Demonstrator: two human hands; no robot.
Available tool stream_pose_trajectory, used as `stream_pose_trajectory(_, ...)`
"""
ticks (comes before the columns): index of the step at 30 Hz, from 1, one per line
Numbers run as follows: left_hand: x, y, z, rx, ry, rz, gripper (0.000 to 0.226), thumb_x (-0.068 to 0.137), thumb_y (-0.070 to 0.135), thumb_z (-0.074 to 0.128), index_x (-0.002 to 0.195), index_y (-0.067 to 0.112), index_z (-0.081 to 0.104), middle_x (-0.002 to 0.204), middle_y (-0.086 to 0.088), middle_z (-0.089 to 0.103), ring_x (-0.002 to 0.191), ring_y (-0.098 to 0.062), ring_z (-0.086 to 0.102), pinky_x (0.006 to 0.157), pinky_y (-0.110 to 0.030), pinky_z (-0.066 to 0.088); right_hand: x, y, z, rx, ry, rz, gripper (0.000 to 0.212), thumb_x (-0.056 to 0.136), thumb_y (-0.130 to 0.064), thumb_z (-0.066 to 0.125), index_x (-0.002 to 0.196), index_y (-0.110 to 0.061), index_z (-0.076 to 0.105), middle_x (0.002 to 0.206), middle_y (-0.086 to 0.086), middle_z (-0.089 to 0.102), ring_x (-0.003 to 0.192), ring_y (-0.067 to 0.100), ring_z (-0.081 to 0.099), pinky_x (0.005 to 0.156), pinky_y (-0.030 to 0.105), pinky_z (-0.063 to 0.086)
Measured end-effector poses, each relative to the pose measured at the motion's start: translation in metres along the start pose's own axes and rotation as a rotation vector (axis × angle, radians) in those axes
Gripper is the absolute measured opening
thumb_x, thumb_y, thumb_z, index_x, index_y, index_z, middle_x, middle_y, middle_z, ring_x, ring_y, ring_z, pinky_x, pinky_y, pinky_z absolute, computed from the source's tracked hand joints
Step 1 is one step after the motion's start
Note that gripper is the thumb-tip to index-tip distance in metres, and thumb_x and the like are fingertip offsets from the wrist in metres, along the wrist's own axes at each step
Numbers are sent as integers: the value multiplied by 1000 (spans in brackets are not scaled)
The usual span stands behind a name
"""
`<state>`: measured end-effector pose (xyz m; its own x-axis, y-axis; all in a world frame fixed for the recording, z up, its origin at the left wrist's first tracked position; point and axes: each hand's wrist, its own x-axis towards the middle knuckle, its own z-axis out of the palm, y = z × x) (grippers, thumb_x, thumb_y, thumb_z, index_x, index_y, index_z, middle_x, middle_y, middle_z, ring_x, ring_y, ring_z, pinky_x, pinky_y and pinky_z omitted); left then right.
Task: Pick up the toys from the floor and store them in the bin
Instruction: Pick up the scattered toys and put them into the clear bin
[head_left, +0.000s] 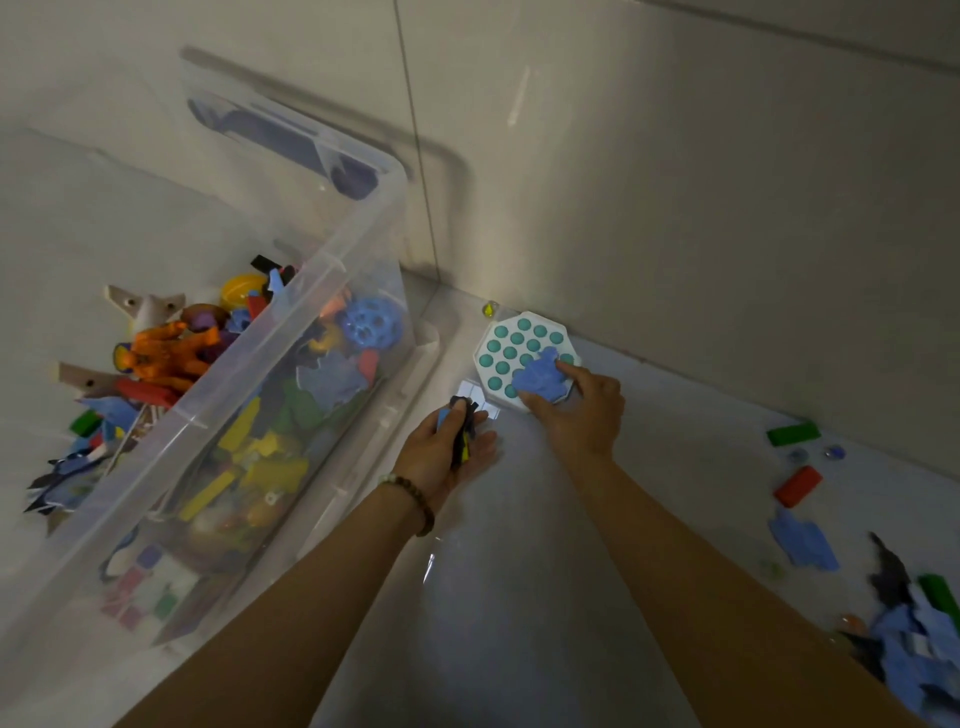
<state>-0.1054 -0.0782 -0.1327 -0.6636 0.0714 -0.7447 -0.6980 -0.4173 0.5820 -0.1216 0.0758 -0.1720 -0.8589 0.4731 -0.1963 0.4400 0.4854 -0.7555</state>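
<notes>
Your right hand (576, 415) grips a blue foam piece (537, 384) lying on the teal bubble board (511, 343) just ahead of it, likely to lift it clear. Just left of it, your left hand (441, 457) curls round black and yellow scraps (462, 434), probably gathered for one trip to the bin (384, 223) at its left. A red block (797, 486) waits well to the right.

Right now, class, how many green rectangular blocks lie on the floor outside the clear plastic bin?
2. One green rectangular block lies by the wall, beyond the red block; another lies against the blue scrap pile. Others may be hidden.
</notes>
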Motion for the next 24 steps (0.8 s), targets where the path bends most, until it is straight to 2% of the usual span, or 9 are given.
stream_pose_trajectory(2,0,1,-1,-23,1,-18,26,95,23,48,114,7,55,98,-7,64,80,-20,63,64,-29,60,-9,8,-5,40,-1,-26,55,62,-33,84,112,-24,63,111,2,45,107,21,44,93,32,42)
stream_pose_trajectory(6,-1,-3,-4,-16,-18,-65,25,96,25,46,109,7,57,98,-10,64,83,-23,63,83,-41,55,-32,26,-23,129,-26,-40,49,60,-26,86,105,-22,65,104,-4,40,99,15,45,87,26,43)
stream_pose_trajectory(8,-5,-7,-2,11,-30,-100,27,96,29,45,106,7,58,98,-12,64,84,-24,64,82,-41,53,-42,33,-34,172,-55,-60,46,63,-18,85,103,-19,64,104,-3,43,94,13,48,82,19,44)
stream_pose_trajectory(11,-9,-15,1,5,-51,-147,30,96,32,44,109,7,57,109,-15,64,89,-27,65,79,-41,55,-50,36,-50,250,-65,-70,31,69,-10,80,94,-16,61,92,-1,59,77,8,56,65,6,45)
stream_pose_trajectory(13,-11,-18,5,-3,-78,-165,31,96,34,43,109,9,57,107,-15,64,87,-26,65,73,-40,59,-50,32,-58,313,-80,-5,18,76,-10,75,90,-14,64,84,1,67,69,5,62,58,8,48)
stream_pose_trajectory(15,-10,-20,9,1,-129,-157,36,96,38,41,115,10,55,107,-13,65,92,-26,64,76,-38,57,-51,24,-60,424,-151,83,12,80,-10,70,91,-12,67,81,2,70,63,3,66,54,12,51)
stream_pose_trajectory(19,-10,-21,20,44,-247,-50,36,94,38,43,115,12,55,107,-10,67,92,-23,66,75,-32,58,-51,3,-53,467,-383,82,10,83,-14,68,92,-17,67,84,-2,70,69,3,69,57,15,53)
stream_pose_trajectory(22,-7,-17,16,193,-170,63,30,89,24,57,115,8,57,109,-15,67,90,-23,68,75,-30,59,-37,-1,-54,382,-211,64,19,84,-22,67,101,-13,66,82,-1,66,64,6,66,48,13,48)
stream_pose_trajectory(24,-2,-14,11,205,-73,128,30,89,19,57,115,3,57,111,-19,65,90,-24,66,74,-28,58,-25,5,-57,282,-92,136,37,86,-26,64,120,-11,58,85,1,59,76,15,60,59,20,51)
